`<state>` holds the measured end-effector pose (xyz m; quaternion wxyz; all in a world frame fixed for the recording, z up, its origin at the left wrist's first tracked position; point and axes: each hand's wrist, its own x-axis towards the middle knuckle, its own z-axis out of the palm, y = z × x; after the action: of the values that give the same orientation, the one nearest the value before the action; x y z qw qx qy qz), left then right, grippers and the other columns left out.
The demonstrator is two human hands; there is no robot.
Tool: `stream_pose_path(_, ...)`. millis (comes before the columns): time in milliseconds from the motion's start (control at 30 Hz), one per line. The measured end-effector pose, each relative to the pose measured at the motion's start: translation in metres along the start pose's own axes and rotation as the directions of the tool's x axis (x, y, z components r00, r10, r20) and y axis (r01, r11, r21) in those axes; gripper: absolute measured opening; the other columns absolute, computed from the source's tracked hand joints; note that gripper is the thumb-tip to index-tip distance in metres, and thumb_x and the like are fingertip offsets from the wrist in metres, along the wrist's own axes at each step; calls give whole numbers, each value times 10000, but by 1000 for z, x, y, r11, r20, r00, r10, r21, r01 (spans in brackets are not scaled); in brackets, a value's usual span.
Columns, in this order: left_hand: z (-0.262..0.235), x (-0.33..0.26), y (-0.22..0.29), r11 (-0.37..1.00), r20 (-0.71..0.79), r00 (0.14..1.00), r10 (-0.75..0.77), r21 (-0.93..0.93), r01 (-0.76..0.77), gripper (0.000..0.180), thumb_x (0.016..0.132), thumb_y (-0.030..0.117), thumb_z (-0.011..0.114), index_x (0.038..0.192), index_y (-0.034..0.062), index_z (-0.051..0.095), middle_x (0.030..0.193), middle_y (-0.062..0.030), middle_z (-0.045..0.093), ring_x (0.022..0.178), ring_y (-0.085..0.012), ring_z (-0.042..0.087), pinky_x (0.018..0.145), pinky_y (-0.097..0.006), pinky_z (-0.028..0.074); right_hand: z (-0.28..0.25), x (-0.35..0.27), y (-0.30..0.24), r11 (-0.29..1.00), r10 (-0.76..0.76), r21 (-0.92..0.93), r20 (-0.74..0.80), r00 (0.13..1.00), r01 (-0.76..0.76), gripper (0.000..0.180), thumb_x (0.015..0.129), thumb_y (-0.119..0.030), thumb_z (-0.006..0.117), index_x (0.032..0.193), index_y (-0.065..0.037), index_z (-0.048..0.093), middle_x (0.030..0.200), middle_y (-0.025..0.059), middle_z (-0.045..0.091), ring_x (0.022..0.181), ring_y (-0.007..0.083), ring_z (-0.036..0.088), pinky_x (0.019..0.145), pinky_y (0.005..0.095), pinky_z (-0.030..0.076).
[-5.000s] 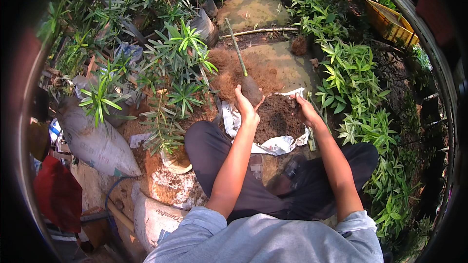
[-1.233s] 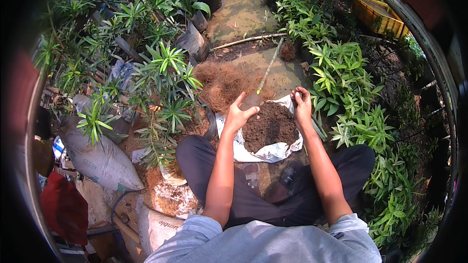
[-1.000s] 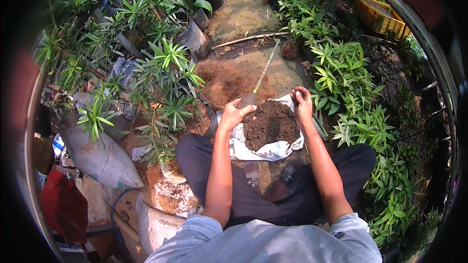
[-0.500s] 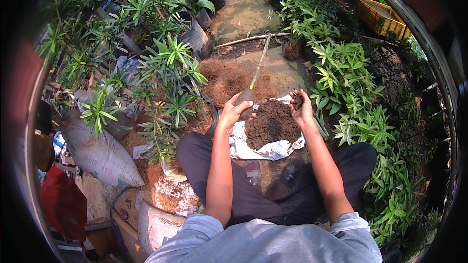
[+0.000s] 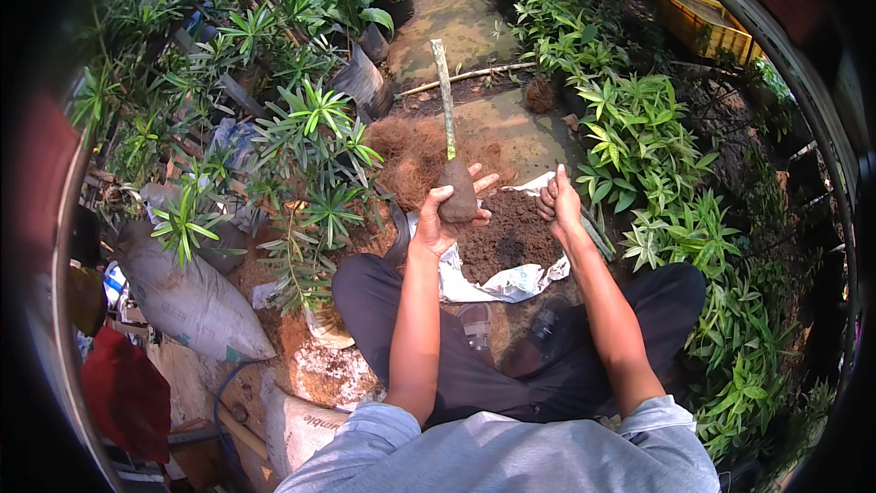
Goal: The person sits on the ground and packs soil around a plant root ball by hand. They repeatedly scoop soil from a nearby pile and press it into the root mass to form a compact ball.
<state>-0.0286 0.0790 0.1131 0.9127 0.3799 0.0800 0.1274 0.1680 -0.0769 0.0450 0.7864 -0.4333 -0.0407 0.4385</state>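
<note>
My left hand [image 5: 432,223] is wrapped round a brown ball of soil [image 5: 459,194] moulded about the foot of a bare stem cutting [image 5: 444,96]. The green-grey stem stands nearly upright, pointing away from me. To the right, my right hand [image 5: 563,208] is closed in a fist with the thumb up; its curled fingers hide the soil that showed in the palm a moment before. Below and between both hands lies a heap of dark, moist soil [image 5: 500,254] on a crumpled white plastic sheet [image 5: 527,280].
A tangle of brown coir fibre [image 5: 400,157] lies beyond the soil heap. Leafy plants [image 5: 639,132] line the path's right side; potted shrubs [image 5: 324,114] crowd the left. Full white sacks [image 5: 192,288] rest at my left. A yellow crate [image 5: 707,26] sits far right.
The stem cutting has tipped from leaning right to nearly upright and moved slightly left, with my left fingers opening a little round its soil ball. My right hand has closed over its soil.
</note>
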Motion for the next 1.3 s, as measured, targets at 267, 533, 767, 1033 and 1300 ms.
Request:
stream_pose_path(267,-12,0,0,999,-118,993,30,49,-25,784,865,379,569,1514,51,275,1424,-243,491,814,-274,725,712,-380,629,31,-15,-1,821,-137,-534,157,978,200,321,1034,-349,489,1202,-112,626,599,-37,434,499,68,409,461,235,318)
stream_pose_path(533,-17,-11,11,986,-297,949,108,152,-64,732,868,398,569,1486,81,336,1380,-212,542,803,-269,710,740,-378,600,79,-23,26,62,-124,-876,468,875,478,450,967,-272,544,1409,-190,532,808,197,683,731,360,670,705,479,502)
stream_pose_path(767,-17,-14,22,966,-397,882,254,152,-210,616,924,301,500,1468,45,364,1353,-207,568,772,-275,723,669,-359,630,89,-9,33,25,-11,-926,377,926,377,373,940,-315,545,1291,-232,639,825,227,682,842,425,664,789,501,521)
stream_pose_path(1033,-14,-13,24,957,-416,867,275,28,-290,614,925,338,488,1456,63,350,1356,-207,567,777,-276,714,666,-356,632,65,17,38,363,-80,-823,439,895,436,402,923,-213,529,1309,-153,624,1221,196,659,1158,337,622,993,410,466)
stream_pose_path(1300,-14,-13,23,965,-374,900,223,-43,-257,571,897,399,518,1372,91,441,1318,-243,583,764,-280,687,700,-378,609,74,19,23,422,-187,-790,405,895,446,447,902,-224,596,1329,-89,597,1297,176,631,1212,321,596,1023,398,456)
